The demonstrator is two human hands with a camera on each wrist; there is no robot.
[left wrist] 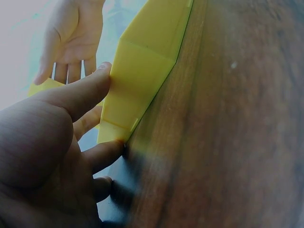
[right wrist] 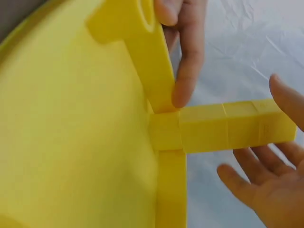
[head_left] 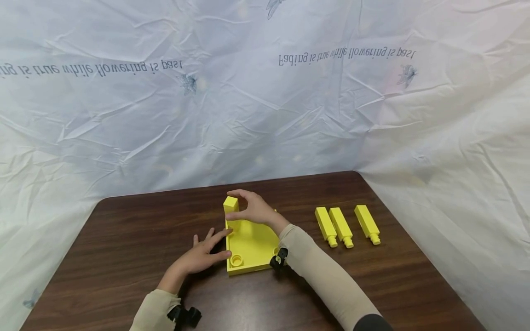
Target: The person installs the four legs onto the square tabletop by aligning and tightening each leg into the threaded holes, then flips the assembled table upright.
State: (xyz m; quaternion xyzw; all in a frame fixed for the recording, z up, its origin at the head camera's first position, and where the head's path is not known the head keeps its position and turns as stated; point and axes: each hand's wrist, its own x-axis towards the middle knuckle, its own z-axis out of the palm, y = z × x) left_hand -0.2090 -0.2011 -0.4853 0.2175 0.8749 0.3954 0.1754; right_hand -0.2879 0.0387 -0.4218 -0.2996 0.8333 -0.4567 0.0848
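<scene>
A square yellow panel (head_left: 254,243) with a raised rim and round corner sockets lies on the table. At its far left corner a square yellow leg (head_left: 231,205) stands upright; the right wrist view shows the leg (right wrist: 223,126) meeting the rim. My right hand (head_left: 253,210) is curved loosely about the upper leg, thumb on the near side and fingers behind, with visible gaps. Along the panel's left edge rests my left hand (head_left: 203,255), its fingers spread and fairly straight. In the left wrist view, the left thumb (left wrist: 92,85) touches the rim.
Several feet of brown tabletop (head_left: 136,234) surround the panel. To the right lie three loose yellow legs: a left one (head_left: 325,225), a middle one (head_left: 340,225) beside it, and a right one (head_left: 366,223) farther off. A pale printed curtain (head_left: 248,115) hangs behind the table.
</scene>
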